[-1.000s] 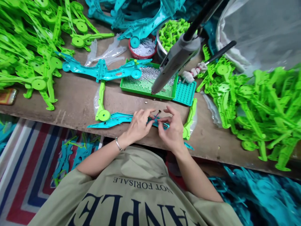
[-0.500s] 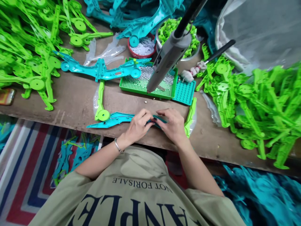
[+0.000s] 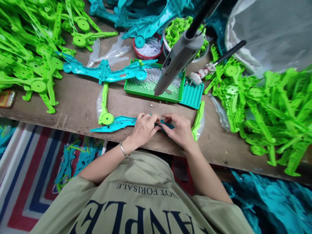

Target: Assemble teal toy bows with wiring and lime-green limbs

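Observation:
A long blue plastic part [image 3: 117, 123] lies along the front of the bench, its middle covered by my hands. My left hand [image 3: 145, 128] is closed over that middle, thumb and fingers pinched on it. Close on the other side, my right hand [image 3: 179, 130] has its thumb and fingertips drawn together on the same part. Small dark spots show where the fingertips meet; I cannot make out what they are. A green plastic leg with a round disc [image 3: 106, 118] joins the blue part at the left, and another green leg [image 3: 198, 122] stands at its right end.
A grey electric screwdriver [image 3: 179, 61] hangs over a green tray [image 3: 153, 95] of small metal screws. Behind lies another blue part [image 3: 91, 73]. Heaps of green parts [image 3: 263, 107] flank both sides. Further back are a red basket [image 3: 147, 58] and a bowl of green pieces [image 3: 176, 32].
My hands stay on the blue part with only slight finger shifts. The hanging screwdriver appears slightly further right.

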`<state>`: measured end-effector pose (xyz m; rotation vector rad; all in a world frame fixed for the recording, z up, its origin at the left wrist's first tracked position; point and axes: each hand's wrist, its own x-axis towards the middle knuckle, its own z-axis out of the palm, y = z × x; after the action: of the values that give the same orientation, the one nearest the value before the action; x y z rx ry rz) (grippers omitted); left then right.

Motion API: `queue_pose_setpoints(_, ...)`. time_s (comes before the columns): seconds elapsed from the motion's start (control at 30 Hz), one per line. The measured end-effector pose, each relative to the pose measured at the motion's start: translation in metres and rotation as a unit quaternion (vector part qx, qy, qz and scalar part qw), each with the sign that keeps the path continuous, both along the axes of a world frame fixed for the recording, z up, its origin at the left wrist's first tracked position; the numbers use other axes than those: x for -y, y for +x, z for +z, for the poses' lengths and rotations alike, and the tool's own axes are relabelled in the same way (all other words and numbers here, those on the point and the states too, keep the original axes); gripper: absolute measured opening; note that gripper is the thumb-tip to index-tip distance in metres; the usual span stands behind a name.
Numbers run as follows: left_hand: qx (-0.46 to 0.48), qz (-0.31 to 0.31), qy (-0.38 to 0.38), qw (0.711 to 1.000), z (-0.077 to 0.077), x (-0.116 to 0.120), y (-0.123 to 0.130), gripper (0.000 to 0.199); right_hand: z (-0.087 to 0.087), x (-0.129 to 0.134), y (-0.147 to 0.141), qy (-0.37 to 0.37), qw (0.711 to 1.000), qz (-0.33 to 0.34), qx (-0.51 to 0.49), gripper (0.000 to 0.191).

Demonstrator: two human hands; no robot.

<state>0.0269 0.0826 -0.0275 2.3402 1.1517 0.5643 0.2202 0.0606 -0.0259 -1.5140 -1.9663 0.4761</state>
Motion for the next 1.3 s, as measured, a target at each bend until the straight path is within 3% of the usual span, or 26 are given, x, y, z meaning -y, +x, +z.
queue_pose_setpoints(0.1, 0.002, 0.018, -0.004, 1.0, -0.001, 0.0, 0.001, 0.017, 0.008, 0.005, 0.001, 0.036, 0.999, 0.027, -0.008, 0.024)
queue_pose_setpoints(0.2, -0.003, 0.018, 0.007, 1.0, -0.005, 0.0, 0.002, 0.005, 0.013, 0.01, 0.001, 0.11, 0.992, 0.069, 0.004, 0.025)
queue_pose_setpoints(0.33, 0.008, 0.019, 0.034, 0.999, -0.011, 0.002, 0.003, 0.021, 0.007, 0.012, 0.001, 0.169, 0.982, 0.076, 0.042, 0.028)
queue_pose_setpoints(0.47, 0.031, 0.036, 0.055, 0.997, -0.012, 0.007, 0.003, 0.022, -0.003, 0.006, -0.001, 0.137, 0.988, 0.038, 0.053, 0.025)
queue_pose_setpoints(0.6, 0.001, 0.052, 0.104, 0.993, -0.012, 0.012, 0.002, 0.024, -0.009, -0.001, -0.001, 0.132, 0.989, 0.043, 0.045, 0.019)
queue_pose_setpoints(0.87, -0.048, -0.014, 0.105, 0.993, -0.014, 0.014, -0.002, 0.03, -0.016, -0.006, 0.003, 0.053, 0.995, 0.078, 0.016, 0.022)
queue_pose_setpoints(1.2, -0.108, -0.073, 0.055, 0.99, 0.016, 0.013, -0.019, 0.031, -0.012, -0.009, 0.004, 0.042, 0.995, 0.092, 0.012, 0.018)
queue_pose_setpoints(1.3, -0.095, -0.088, 0.019, 0.991, 0.019, 0.015, -0.029, 0.05, -0.01, -0.009, 0.003, 0.051, 0.994, 0.099, 0.013, 0.017)
